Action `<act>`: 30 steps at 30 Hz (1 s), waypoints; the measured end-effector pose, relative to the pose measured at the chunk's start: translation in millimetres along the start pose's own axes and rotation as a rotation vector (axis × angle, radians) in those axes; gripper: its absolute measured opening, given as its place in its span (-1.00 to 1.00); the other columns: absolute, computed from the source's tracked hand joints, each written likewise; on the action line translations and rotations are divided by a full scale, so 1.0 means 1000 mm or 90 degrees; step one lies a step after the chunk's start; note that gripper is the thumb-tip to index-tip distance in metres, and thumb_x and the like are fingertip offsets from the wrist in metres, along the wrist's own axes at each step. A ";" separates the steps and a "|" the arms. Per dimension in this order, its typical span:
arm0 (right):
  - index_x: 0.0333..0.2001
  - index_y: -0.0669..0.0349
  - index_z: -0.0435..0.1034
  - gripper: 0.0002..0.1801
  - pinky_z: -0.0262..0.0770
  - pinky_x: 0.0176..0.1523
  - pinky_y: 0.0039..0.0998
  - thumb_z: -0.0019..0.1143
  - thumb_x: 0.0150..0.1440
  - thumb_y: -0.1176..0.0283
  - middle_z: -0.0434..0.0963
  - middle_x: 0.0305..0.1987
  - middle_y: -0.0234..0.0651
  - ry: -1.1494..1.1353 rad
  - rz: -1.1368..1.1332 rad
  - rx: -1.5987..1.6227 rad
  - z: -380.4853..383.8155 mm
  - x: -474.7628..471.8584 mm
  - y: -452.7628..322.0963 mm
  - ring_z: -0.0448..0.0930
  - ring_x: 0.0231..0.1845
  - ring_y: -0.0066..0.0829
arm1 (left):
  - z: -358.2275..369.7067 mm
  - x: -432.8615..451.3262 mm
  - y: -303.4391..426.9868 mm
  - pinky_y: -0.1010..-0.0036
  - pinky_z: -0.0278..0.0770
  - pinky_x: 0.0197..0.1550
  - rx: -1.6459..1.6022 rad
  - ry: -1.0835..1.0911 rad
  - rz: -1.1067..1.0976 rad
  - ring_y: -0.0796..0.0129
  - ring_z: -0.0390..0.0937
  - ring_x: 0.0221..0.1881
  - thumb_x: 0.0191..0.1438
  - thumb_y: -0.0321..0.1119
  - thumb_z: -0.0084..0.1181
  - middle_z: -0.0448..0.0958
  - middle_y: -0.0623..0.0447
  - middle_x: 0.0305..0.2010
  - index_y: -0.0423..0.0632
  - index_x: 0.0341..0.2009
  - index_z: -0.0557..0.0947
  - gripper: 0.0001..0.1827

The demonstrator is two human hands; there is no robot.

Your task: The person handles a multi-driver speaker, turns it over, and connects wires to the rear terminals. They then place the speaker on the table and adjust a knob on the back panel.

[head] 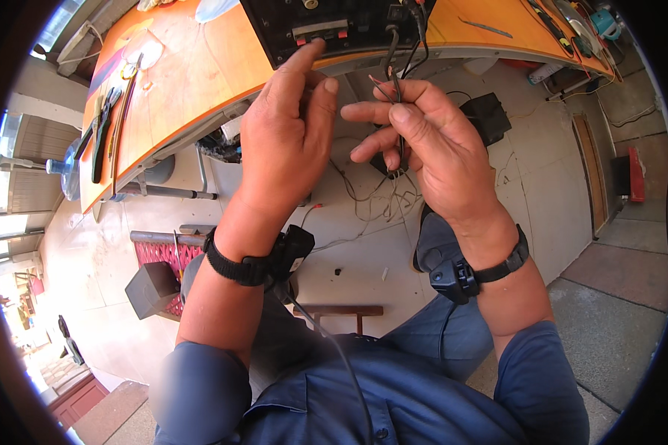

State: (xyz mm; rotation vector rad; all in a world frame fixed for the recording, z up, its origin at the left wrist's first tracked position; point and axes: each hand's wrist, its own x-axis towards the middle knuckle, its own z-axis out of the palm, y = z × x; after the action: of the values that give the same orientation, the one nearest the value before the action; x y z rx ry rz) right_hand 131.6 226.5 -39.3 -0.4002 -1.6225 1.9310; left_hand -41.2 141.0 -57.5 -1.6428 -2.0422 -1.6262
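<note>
A black box with a terminal strip and red clip tabs stands at the table's near edge. The index fingertip of my left hand is at this strip, against or just in front of it; nothing shows in its grasp. Thumb and fingers of my right hand pinch a thin dark cable. Its split ends, one reddish with bare copper, stick up past the fingertips. Several plugged leads run down from the right side of the box.
Pliers and a thin rod lie on the orange table; tweezers lie farther right. Tangled cables and a black box are below. A pink woven stool bears a dark box.
</note>
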 end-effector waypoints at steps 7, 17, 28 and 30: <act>0.18 0.24 0.41 -0.70 0.41 -0.25 -0.58 -0.11 0.51 0.35 0.70 0.00 -0.15 0.010 0.016 0.018 -0.001 0.001 0.005 0.71 -0.24 -0.47 | -0.010 -0.007 0.010 0.57 0.60 -0.02 -0.336 -0.107 -0.193 0.48 0.59 -0.05 0.41 -0.43 0.12 0.66 0.09 -0.05 -0.22 0.18 0.59 -0.70; 0.10 0.29 0.41 -0.79 0.45 -0.28 -0.64 -0.06 0.49 0.44 0.67 -0.13 -0.29 0.000 0.050 0.010 0.006 0.002 0.010 0.70 -0.29 -0.56 | -0.010 -0.009 0.015 0.56 0.67 -0.14 -0.392 -0.103 -0.188 0.53 0.67 -0.22 0.26 -0.52 0.29 0.72 0.06 -0.25 -0.22 -0.09 0.65 -0.85; 0.13 0.28 0.39 -0.77 0.48 -0.27 -0.63 -0.05 0.49 0.44 0.66 -0.12 -0.31 -0.001 0.046 0.010 0.006 0.004 0.013 0.70 -0.26 -0.58 | -0.009 -0.010 0.009 0.60 0.64 -0.18 -0.364 -0.096 -0.172 0.56 0.66 -0.26 0.27 -0.52 0.28 0.69 0.11 -0.32 -0.19 -0.18 0.64 -0.93; 0.13 0.28 0.39 -0.77 0.49 -0.26 -0.63 -0.04 0.49 0.44 0.66 -0.11 -0.32 0.001 0.047 0.009 0.006 0.003 0.013 0.69 -0.25 -0.58 | -0.010 -0.011 0.010 0.60 0.64 -0.17 -0.374 -0.096 -0.184 0.56 0.66 -0.26 0.28 -0.52 0.27 0.69 0.11 -0.32 -0.18 -0.18 0.64 -0.93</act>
State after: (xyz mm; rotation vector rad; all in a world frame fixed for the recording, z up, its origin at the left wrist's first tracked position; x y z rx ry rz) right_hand 122.3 222.3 -49.9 -0.4618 -1.6140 1.9952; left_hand -34.0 125.5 -52.6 -1.7180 -2.0741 -2.4597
